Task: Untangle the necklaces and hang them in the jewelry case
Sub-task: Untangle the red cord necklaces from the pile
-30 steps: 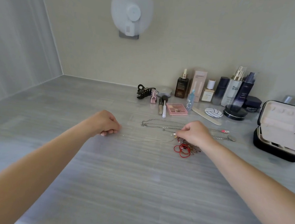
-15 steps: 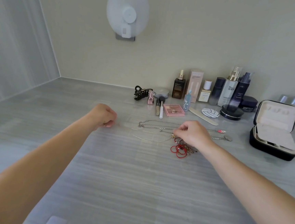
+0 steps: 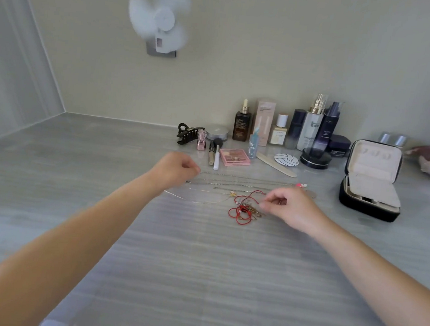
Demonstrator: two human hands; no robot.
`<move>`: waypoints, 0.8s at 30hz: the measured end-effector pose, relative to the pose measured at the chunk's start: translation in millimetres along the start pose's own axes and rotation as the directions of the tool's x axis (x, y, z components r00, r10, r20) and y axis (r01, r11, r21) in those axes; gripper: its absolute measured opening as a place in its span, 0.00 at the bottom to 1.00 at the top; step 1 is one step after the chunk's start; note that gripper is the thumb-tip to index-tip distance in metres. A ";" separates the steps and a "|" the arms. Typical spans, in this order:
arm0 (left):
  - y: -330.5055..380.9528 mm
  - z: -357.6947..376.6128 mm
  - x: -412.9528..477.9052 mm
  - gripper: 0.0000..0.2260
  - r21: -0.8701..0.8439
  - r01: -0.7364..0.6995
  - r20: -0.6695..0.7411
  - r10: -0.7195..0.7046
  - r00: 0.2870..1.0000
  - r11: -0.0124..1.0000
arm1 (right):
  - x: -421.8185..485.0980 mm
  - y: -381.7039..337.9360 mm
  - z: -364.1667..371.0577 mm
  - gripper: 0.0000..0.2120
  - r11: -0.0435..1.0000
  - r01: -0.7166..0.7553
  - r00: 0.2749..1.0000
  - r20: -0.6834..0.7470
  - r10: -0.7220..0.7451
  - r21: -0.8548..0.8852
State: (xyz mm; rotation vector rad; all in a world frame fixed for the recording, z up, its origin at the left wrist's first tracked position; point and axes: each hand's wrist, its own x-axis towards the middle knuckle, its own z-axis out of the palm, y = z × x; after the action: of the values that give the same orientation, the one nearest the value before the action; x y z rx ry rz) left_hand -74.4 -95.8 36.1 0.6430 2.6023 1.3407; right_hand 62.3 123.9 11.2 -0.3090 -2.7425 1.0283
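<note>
Necklaces point(image 3: 232, 184): left hand point(image 3: 175, 171) fingers point(image 3: 193, 170) pinch a thin silver chain point(image 3: 246, 178); right hand point(image 3: 293, 208) fingers point(image 3: 266, 205) pinch looped red cord point(image 3: 240, 213).

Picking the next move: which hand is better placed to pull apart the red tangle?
Right. The right hand has its fingertips at the red tangle; the left hand is farther off, by the chains.

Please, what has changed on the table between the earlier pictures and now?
The left hand let the thin gold chain go slack on the table and moved right, to the left ends of the silver chains. The right hand drew back to the right, uncovering the red cord, and seems to pinch one strand. The open jewelry case and cosmetics stayed in place.
</note>
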 end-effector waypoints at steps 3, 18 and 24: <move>23.5 29.9 -8.0 0.06 0.035 -0.107 0.119 0.102 0.988 0.994 | -3.8 -0.6 10.2 0.01 0.997 0.066 0.998 -0.006 -0.066 -0.027; 22.5 86.0 -35.0 0.11 0.324 -0.332 0.143 0.301 0.943 0.886 | -12.0 -0.5 14.0 0.04 0.978 0.117 0.975 -0.166 -0.145 -0.170; 20.6 82.8 -36.1 0.09 0.154 -0.259 0.127 0.241 0.962 0.953 | -13.0 4.7 -2.8 0.06 0.998 0.050 0.968 -0.250 -0.037 0.046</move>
State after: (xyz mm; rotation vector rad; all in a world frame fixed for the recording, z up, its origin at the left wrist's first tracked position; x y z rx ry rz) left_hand -9.5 -39.6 1.3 1.0736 2.6351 1.1156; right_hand 76.0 125.7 8.7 -0.3425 -2.4838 0.9746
